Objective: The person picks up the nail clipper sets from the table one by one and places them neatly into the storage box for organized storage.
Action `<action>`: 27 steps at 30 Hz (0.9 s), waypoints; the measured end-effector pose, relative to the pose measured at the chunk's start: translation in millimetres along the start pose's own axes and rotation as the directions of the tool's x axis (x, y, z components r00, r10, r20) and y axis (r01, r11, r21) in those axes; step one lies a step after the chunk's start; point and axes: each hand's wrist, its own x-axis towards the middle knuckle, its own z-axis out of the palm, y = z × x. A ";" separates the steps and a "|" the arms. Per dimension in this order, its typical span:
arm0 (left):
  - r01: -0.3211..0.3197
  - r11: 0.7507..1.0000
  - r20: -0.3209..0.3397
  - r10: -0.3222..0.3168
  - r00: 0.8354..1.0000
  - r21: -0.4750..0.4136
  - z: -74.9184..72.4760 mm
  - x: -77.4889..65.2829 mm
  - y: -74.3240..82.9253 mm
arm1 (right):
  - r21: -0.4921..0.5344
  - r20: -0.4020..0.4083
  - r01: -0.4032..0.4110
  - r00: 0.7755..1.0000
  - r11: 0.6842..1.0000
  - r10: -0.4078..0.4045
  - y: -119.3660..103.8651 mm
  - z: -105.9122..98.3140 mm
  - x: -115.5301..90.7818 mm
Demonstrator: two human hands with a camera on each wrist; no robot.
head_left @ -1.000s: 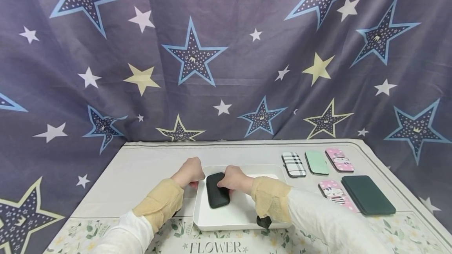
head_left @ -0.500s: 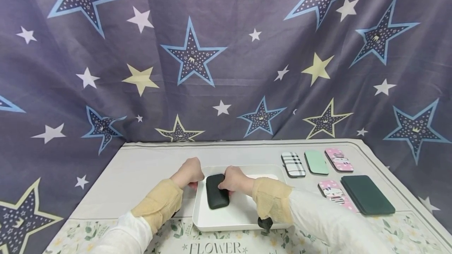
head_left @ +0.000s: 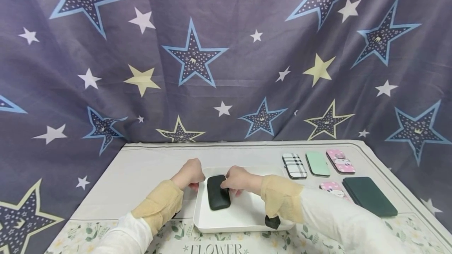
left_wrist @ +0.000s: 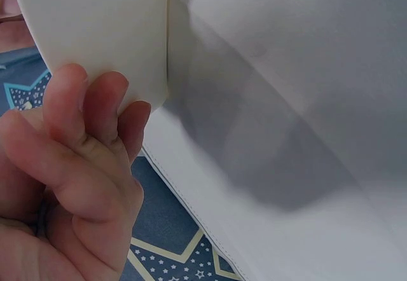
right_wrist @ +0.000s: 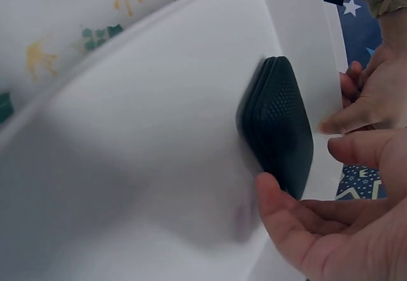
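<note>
We saw the right hand (head_left: pixel 239 179) at the far right corner of the black case (head_left: pixel 217 197), its thumb and fingers loosely parted round that corner; a fingertip looked to meet the edge, though we could not tell whether it bore any weight. The left hand (head_left: pixel 192 171) gripped the left wall of the white tray (head_left: pixel 243 216) near its far corner, fingers curled outside and thumb at the rim. The case was inside the tray, in its left part, seemingly flat on the floor, with its long sides running near to far. We judged it light and fairly stiff, a thin closed shell that would keep its shape; its patterned top promised some grip, while the smooth tray floor might let it slide. The long sides, pinched between thumb and fingers, looked the safest hold, since the rounded corners offered less. Farther right on the table (head_left: pixel 148 160) we had a plaid case (head_left: pixel 294 166), a mint case (head_left: pixel 318 164) and a pink case (head_left: pixel 340 161) in a far row, and nearer, a second pink case (head_left: pixel 333 188), partly hidden by the right sleeve (head_left: pixel 328 211), beside a larger dark green case (head_left: pixel 370 195).
</note>
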 end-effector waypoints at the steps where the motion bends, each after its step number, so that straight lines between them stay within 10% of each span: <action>1: -0.001 1.000 0.000 0.001 1.000 0.001 0.0 -0.4 0.1 | -0.011 0.007 0.005 1.000 1.000 -0.005 -0.9 -1.9 -1.8; 12: -0.011 1.000 0.001 0.011 1.000 0.004 -1.2 -1.4 -0.5 | -0.300 0.029 0.291 0.955 0.908 -0.297 -6.4 -22.4 -23.0; 27: -0.013 1.000 -0.026 0.013 1.000 -0.001 0.3 -2.6 -1.0 | -0.478 -0.160 0.362 0.860 0.800 -0.485 20.1 -66.5 -63.9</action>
